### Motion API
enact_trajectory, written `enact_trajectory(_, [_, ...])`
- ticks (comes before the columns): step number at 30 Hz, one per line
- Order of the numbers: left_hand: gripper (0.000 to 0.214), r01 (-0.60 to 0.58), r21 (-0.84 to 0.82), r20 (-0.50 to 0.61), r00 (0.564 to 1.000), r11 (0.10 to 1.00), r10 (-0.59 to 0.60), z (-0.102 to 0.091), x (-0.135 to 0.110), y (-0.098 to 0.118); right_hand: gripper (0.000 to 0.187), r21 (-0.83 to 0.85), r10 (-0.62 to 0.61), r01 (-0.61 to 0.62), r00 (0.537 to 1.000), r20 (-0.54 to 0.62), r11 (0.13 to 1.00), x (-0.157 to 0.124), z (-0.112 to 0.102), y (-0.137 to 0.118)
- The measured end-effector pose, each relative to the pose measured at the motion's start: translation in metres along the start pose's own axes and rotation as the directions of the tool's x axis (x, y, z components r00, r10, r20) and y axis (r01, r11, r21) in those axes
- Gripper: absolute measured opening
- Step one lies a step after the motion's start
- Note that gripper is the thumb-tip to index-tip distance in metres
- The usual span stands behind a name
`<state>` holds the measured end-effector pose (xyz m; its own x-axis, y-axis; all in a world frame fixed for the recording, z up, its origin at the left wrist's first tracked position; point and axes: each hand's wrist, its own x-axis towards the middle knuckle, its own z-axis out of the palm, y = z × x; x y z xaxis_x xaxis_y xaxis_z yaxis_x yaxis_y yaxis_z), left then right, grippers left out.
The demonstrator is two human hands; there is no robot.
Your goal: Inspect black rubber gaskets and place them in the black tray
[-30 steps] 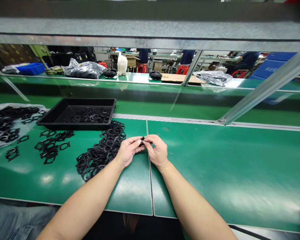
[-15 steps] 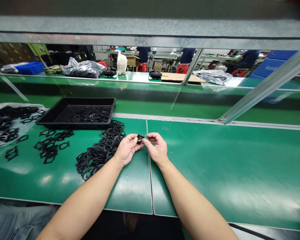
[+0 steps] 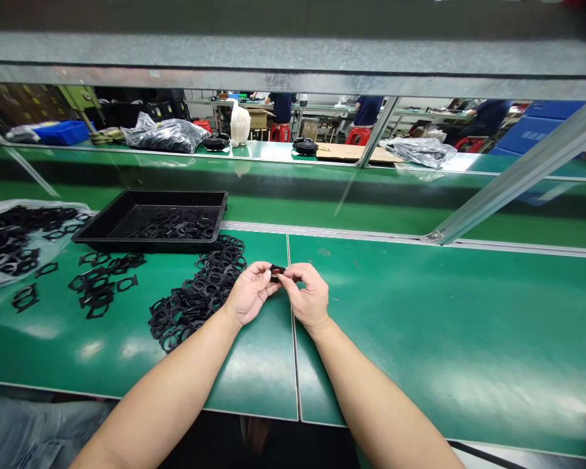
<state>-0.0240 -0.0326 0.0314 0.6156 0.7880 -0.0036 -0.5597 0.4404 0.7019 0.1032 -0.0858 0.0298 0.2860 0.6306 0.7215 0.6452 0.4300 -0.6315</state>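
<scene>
A small black ring-shaped part [image 3: 275, 268] is held above the green table [image 3: 420, 326], with fingers hiding some of it. My left hand [image 3: 249, 293] grips its left side between thumb and fingers. On its other side, my right hand [image 3: 310, 296] pinches the edge with thumb and forefinger. Just left of my left hand lies a heap of similar black ring parts [image 3: 195, 299]. Further left is a smaller loose group of black parts [image 3: 97, 283].
A black tray [image 3: 117, 241] with more ring parts stands behind the heap. A clear plastic bag [image 3: 0, 280] of black parts lies at far left. A metal strut [image 3: 508, 169] slants down on the right. People sit at work in the background.
My right hand's fingers have closed in on the right edge of the ring part, where they were a little more apart. The left hand keeps its grip.
</scene>
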Motion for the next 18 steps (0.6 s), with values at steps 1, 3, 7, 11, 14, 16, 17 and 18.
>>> enact_trajectory(1, [0.022,-0.001,-0.003,-0.005,1.000,1.000,0.001,-0.0001,0.0001,0.0001,0.002,0.006,-0.005,0.005,1.000,0.004,1.000,-0.0003,0.0002,-0.0001])
enact_trajectory(3, [0.022,-0.001,-0.007,-0.007,1.000,1.000,0.001,-0.0004,0.0002,0.0002,0.001,0.011,-0.007,0.007,1.000,0.001,1.000,-0.0012,0.0010,-0.0001])
enact_trajectory(7, [0.024,-0.001,-0.001,0.006,1.000,1.000,0.001,-0.0006,0.0002,-0.0002,0.003,0.004,0.018,-0.018,0.999,-0.041,1.000,-0.0029,0.0027,0.0000])
enact_trajectory(11, [0.025,-0.004,-0.007,0.009,1.000,1.000,0.004,-0.0002,-0.0001,-0.0008,0.003,-0.015,0.003,-0.003,0.999,-0.050,1.000,-0.0031,0.0023,-0.0006])
enact_trajectory(14, [0.025,-0.006,-0.013,0.011,1.000,1.000,0.006,0.0004,-0.0003,-0.0011,0.001,-0.034,-0.009,0.008,0.999,-0.046,0.999,-0.0019,0.0007,-0.0015])
enact_trajectory(16, [0.024,-0.008,-0.015,0.013,1.000,1.000,0.008,0.0006,-0.0003,-0.0010,0.002,-0.038,-0.012,0.011,0.999,-0.040,0.999,-0.0012,-0.0005,-0.0022])
enact_trajectory(17, [0.024,-0.009,-0.016,0.014,1.000,1.000,0.009,0.0007,-0.0003,-0.0009,0.002,-0.036,-0.011,0.010,0.999,-0.035,0.999,-0.0010,-0.0009,-0.0025])
enact_trajectory(18, [0.024,-0.010,-0.017,0.017,1.000,1.000,0.010,0.0007,-0.0004,-0.0008,0.003,-0.030,-0.005,0.005,1.000,-0.030,1.000,-0.0011,-0.0010,-0.0027])
